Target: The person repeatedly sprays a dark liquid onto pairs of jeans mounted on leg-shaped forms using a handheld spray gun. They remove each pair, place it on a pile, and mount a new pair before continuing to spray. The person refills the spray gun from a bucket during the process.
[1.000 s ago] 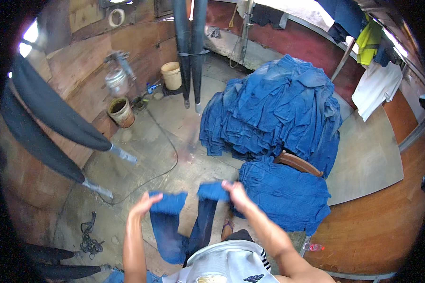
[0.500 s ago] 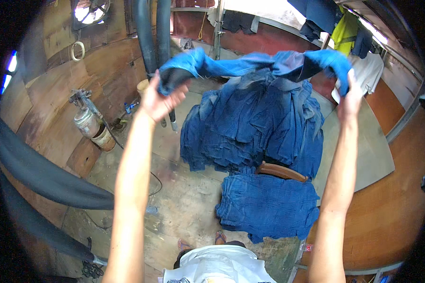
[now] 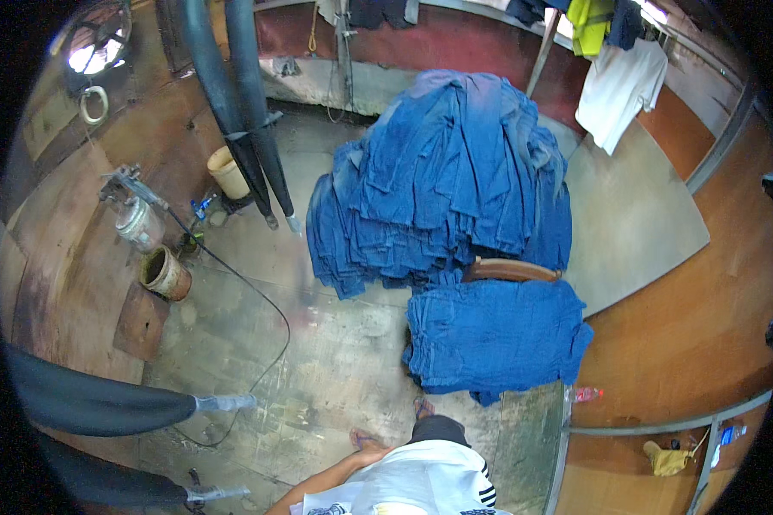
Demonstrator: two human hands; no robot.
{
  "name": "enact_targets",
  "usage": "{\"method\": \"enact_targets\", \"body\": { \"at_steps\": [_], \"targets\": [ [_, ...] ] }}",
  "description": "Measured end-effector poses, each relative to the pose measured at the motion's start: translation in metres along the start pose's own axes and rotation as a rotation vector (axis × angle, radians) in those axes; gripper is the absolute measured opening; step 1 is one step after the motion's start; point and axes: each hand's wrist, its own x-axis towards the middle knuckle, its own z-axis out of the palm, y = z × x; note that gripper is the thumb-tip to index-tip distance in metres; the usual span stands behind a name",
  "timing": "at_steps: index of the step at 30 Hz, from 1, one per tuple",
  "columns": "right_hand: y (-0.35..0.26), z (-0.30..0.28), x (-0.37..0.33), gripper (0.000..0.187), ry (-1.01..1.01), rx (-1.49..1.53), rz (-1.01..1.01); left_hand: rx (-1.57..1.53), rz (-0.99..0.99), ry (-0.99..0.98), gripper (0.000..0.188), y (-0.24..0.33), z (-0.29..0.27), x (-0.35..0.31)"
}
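A tall heap of blue denim garments [image 3: 455,180] stands ahead of me, draped in many overlapping layers. In front of it, a flatter stack of blue denim [image 3: 498,335] lies beside a curved brown chair back [image 3: 515,269]. My left hand [image 3: 374,455] is low, at my waist near the white shirt, apart from both piles. Its fingers are too hidden to tell whether they are open or closed. My right hand is out of the picture.
Long black tubes [image 3: 236,103] hang at the far left; two more [image 3: 103,399] jut in lower left. A spray gun [image 3: 133,184], a dirty bucket [image 3: 167,275] and a cream bucket [image 3: 228,172] sit leftward. A black hose [image 3: 270,300] crosses the floor. A white shirt [image 3: 620,94] hangs right.
The blue denim garment stretched between my hands has left them and seems to lie atop the tall heap. Both arms have come down; the right one has left the picture. My view has shifted.
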Motion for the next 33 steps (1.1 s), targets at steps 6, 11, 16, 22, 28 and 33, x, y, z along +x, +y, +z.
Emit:
{"method": "enact_targets", "body": {
  "at_steps": [6,11,16,22,28,33],
  "targets": [
    [0.009,0.051,-0.002,0.046,0.070,0.208,-0.003,-0.200,-0.089,-0.178,0.094,0.069,-0.002,-0.014],
    [-0.076,-0.067,0.085,0.045,0.389,0.273,-0.279,-0.429,-0.194,-0.092,0.078,0.145,-0.004,-0.029],
    [-0.177,-0.232,0.127,0.027,0.395,0.520,-0.463,-1.002,-0.236,-0.225,0.066,0.189,-0.018,0.017],
    [-0.222,-0.303,0.184,0.024,0.239,0.262,-0.338,-0.512,-0.182,0.548,0.051,0.202,-0.032,0.066],
    [-0.278,-0.311,0.239,0.032,0.091,-0.076,-0.417,-0.623,-0.368,0.669,0.046,0.164,0.019,0.025],
    [-0.351,-0.329,0.277,0.028,0.269,-0.220,-0.756,-0.762,-0.687,0.677,0.050,0.131,0.106,-0.036]
  ]
}}
